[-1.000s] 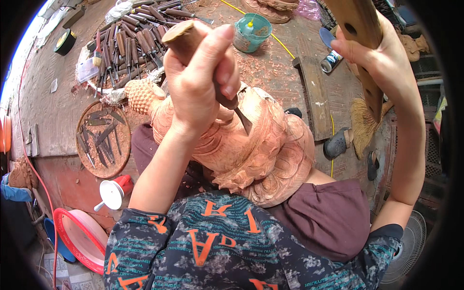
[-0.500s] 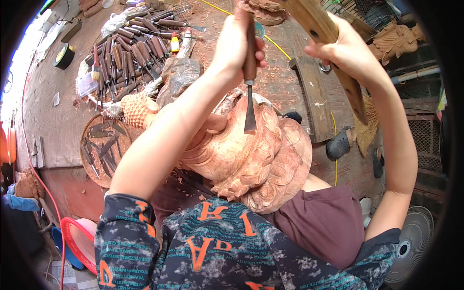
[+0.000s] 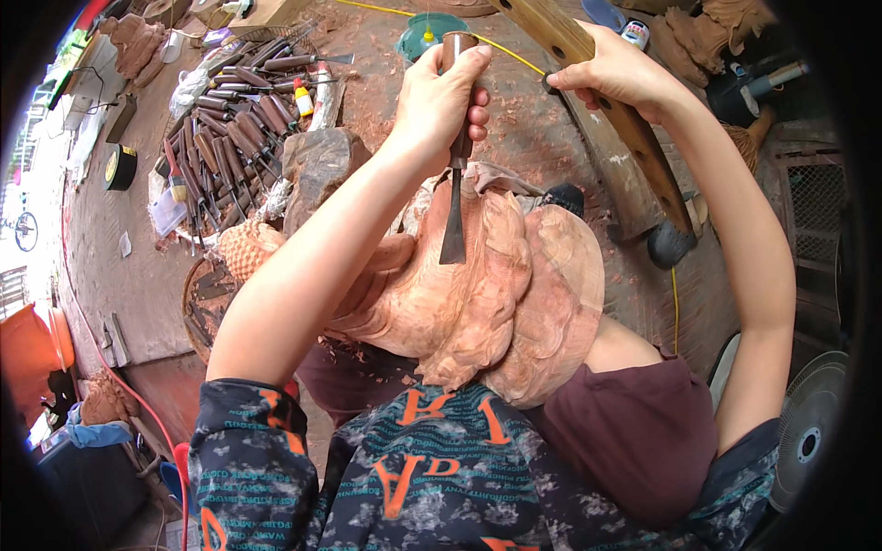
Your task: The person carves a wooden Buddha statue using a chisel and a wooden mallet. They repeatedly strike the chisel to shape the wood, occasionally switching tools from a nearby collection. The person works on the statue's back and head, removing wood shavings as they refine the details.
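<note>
My left hand is wrapped round the dark wooden handle of a chisel, which points down. The flared metal tip meets, or sits just above, a reddish-brown wood carving with carved folds, lying across my lap. Raised at the upper right, my right hand grips a long flat wooden mallet with dark round spots along it. The mallet's upper end is near the chisel's butt, apart from it. A knobbly carved part shows beyond my left forearm, which hides where it joins.
Many wooden-handled chisels lie heaped at the upper left, with a brush and a small yellow bottle beside them. A wood block stands behind the carving. A yellow cord crosses the floor; a fan stands at lower right.
The view has shifted somewhat. The chisel tip has moved left and slightly down on the carving, with my left hand lower. The mallet stays raised in my right hand.
</note>
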### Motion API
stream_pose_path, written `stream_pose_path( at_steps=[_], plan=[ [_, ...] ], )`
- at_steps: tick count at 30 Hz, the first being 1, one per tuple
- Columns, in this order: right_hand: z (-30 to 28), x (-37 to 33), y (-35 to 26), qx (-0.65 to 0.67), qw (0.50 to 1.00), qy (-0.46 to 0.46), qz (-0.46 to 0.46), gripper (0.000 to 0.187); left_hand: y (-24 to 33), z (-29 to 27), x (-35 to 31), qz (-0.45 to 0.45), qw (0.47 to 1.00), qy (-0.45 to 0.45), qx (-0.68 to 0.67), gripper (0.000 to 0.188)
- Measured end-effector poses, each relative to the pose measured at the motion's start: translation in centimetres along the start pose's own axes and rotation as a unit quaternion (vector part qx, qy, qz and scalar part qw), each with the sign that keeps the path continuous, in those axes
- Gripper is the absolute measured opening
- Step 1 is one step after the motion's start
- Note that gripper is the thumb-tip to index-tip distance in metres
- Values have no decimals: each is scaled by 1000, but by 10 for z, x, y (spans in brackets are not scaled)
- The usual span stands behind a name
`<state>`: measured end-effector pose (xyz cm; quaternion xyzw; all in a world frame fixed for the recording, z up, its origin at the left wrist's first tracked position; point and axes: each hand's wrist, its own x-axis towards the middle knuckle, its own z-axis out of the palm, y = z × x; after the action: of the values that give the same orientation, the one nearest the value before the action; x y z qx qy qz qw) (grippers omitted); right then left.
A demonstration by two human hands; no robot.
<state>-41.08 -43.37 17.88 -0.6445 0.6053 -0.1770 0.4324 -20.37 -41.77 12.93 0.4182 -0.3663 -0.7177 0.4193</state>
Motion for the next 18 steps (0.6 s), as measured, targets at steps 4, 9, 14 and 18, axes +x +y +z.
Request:
stream_pose_path(
  at_steps=[4,9,14,18],
  plan=[
    [-4,-1,2,-175,981,-77,-35,44,-3,-3,2,-12,1000,8,-4,26],
    [-9,7,18,-53,997,-5,47,56,-8,-5,6,-18,1000,6,-3,26],
    [-7,10,27,-143,984,-18,-109,40,-11,-2,4,-93,996,-13,7,25],
    [-8,8,22,-19,999,23,38,47,-4,-3,5,-1,1000,12,0,24]
  ],
)
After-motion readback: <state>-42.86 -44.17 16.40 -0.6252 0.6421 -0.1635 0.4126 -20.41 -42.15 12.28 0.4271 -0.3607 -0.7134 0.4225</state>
